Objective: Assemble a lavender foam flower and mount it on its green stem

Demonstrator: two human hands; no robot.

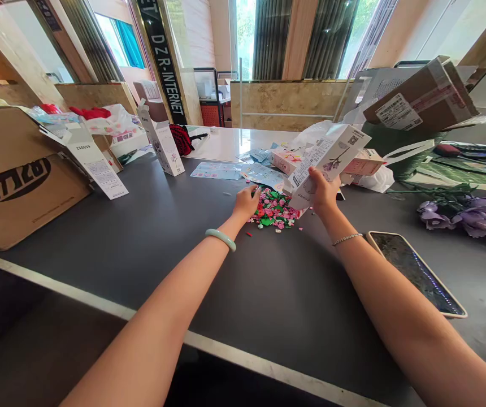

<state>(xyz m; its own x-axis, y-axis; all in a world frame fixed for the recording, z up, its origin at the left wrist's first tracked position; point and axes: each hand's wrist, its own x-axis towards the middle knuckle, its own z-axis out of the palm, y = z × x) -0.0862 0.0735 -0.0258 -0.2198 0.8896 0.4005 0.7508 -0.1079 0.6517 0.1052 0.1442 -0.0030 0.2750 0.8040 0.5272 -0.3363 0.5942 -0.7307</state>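
Note:
My right hand (pixel 325 191) grips a long white cardboard box (pixel 330 164) printed with a barcode and a flower drawing. The box is tilted, its lower end over a pile of small building-block pieces (pixel 276 209) in pink, red, green and white. At the left edge of that pile is my left hand (pixel 246 204), its fingers curled closed. What they hold, if anything, is hidden. A few loose pieces lie on the dark table (pixel 243 294) around the pile. Printed sheets (pixel 264 175) lie just behind it.
White boxes (pixel 164 141) and a big brown carton (pixel 22 175) stand left. Behind my right hand are a pink box (pixel 365 162) and a dark green bin (pixel 416 152) bearing a flattened carton (pixel 423 104). A phone (pixel 416 274) and purple flowers (pixel 476 215) lie right.

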